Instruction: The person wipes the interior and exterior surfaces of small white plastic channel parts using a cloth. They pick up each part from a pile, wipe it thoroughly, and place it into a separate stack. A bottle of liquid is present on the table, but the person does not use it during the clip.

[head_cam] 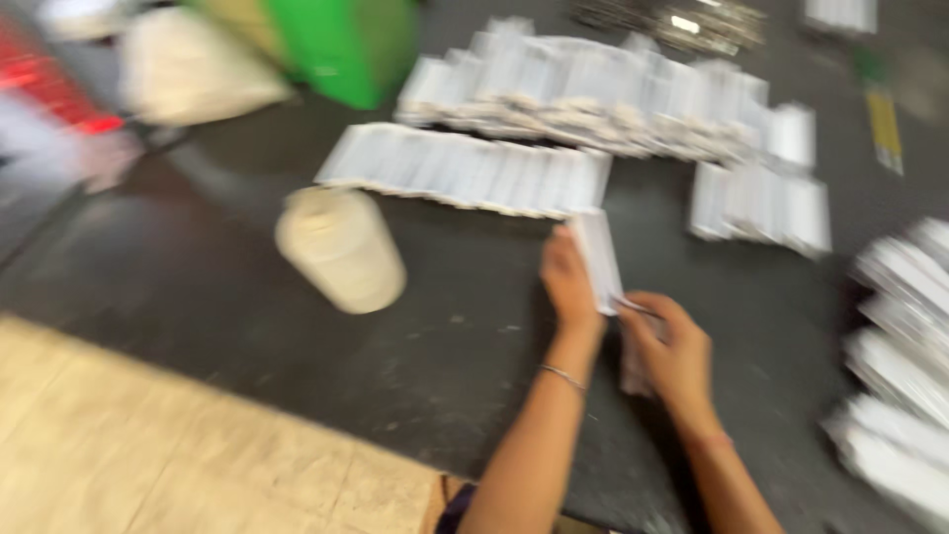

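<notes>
Just right of the frame's centre, the left hand [567, 282] presses against a white stack of flat pieces [597, 259], fingers closed on its left side. The right hand [672, 351] pinches the stack's lower end, though blur hides the exact finger hold. A cream cylinder [341, 247] lies left of centre on the dark floor [198, 287].
</notes>
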